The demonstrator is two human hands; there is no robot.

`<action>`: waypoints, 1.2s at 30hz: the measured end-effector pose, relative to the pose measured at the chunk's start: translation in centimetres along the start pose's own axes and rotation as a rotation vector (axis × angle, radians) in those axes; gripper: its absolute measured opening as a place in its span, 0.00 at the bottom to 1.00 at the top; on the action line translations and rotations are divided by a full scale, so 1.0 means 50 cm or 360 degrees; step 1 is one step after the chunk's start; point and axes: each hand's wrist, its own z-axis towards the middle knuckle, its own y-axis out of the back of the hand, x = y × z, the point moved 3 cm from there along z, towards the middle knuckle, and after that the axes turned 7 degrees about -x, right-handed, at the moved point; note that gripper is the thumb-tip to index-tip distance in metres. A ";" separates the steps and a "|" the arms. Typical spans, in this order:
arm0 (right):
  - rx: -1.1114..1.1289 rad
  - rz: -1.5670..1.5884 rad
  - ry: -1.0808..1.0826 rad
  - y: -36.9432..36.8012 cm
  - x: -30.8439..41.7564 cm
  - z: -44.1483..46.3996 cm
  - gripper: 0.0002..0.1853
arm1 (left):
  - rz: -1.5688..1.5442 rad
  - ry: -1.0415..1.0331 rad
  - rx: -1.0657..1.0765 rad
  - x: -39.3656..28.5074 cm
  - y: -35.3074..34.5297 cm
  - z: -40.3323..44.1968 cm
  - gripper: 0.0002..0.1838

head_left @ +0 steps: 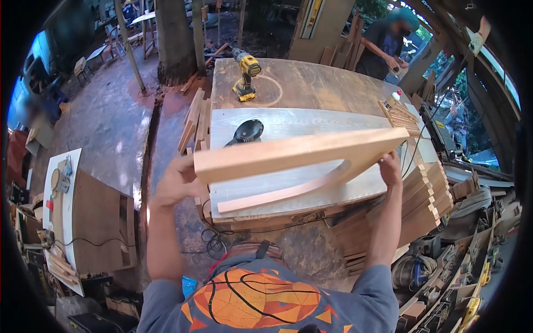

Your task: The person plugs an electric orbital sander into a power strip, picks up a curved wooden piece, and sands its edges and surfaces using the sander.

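Note:
Both my hands hold a pale wooden workpiece [300, 151] above the workbench; it has a thick straight rail and a long curved cut-out beneath. My left hand [179, 183] is wrapped round its left end, slightly blurred. At the right end my right hand [391, 167] grips the wood, its fingers partly hidden behind it. Under the workpiece a whitish board [311, 117] covers part of the bench. A black sander [249, 131] lies on that board, partly behind the rail.
A yellow cordless drill [245, 75] stands on the wooden workbench [322, 83]. Glue bottle [394, 99] and thin wood strips [401, 117] are at the right. Stacked planks [400, 205] lean below. A co-worker [388, 41] stands at the far corner. A cord [214, 241] hangs near my waist.

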 end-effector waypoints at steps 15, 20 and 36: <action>-0.0669 -0.1071 0.0638 -0.112 0.221 0.024 0.19 | 0.1435 0.0440 -0.0122 0.419 0.040 0.252 0.20; -0.0343 -0.1681 0.0839 -0.146 0.287 0.032 0.16 | 0.1159 0.0163 -0.0661 0.170 0.077 0.125 0.10; 0.0894 -0.1071 0.1337 -0.286 0.310 -0.021 0.30 | 0.0597 -0.0379 -0.1796 -0.292 -0.504 -0.370 0.13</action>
